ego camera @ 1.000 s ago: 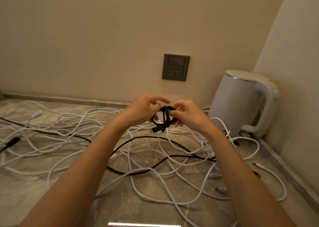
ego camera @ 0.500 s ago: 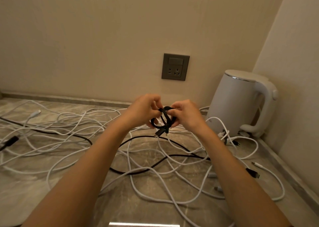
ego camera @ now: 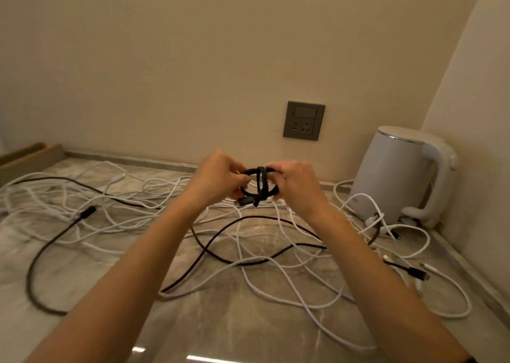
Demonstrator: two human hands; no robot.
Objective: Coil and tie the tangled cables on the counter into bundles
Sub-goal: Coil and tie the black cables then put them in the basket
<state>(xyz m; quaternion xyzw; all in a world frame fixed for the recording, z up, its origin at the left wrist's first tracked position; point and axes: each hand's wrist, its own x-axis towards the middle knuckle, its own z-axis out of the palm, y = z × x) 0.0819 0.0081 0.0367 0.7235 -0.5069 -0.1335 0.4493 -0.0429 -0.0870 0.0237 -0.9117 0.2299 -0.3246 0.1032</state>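
Grey veined marble counter (ego camera: 220, 321), spread with a tangle of loose white cables (ego camera: 44, 197) and long black cables (ego camera: 249, 217); white electric kettle (ego camera: 394, 175) at far right. Left hand (ego camera: 218, 177) and right hand (ego camera: 298, 186), both raised over the far middle, each pinched one side of a small black coiled cable bundle (ego camera: 259, 186), cross-wrapped at its centre. Risk judged: either pinch easing before the wrap was secured would let the stiff coil spring open.

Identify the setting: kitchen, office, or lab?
Probably a kitchen or hotel-room drinks nook: a stone-look counter, a white electric kettle in the corner, and a wall socket on the back wall.
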